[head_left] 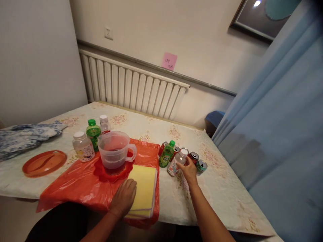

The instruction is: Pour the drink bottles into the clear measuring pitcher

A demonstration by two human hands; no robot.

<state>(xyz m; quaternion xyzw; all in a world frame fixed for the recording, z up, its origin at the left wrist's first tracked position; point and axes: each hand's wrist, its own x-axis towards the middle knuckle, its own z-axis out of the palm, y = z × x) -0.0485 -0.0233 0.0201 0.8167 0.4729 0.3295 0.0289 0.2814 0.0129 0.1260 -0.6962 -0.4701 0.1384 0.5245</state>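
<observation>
My right hand [188, 170] is closed around a clear plastic bottle [174, 167] with a white cap and a printed label, tilted a little on the table. Close on its left stands a green drink bottle [166, 155] with a green cap. My left hand [124, 195] rests with its fingers laid down at the left edge of a folded yellow cloth [143, 188]. Behind that hand, a clear measuring jug [113, 151] stands on a red scalloped dish [101, 173]. Under these spreads a red plastic sheet [73, 188].
Several drink cans [193, 157] stand behind the right hand. To the left are a white-capped jar [83, 148], another green bottle [93, 134], a smaller clear bottle [104, 123], an orange lid [45, 163] and a blue-white fabric [27, 136]. A blue curtain [272, 111] hangs right.
</observation>
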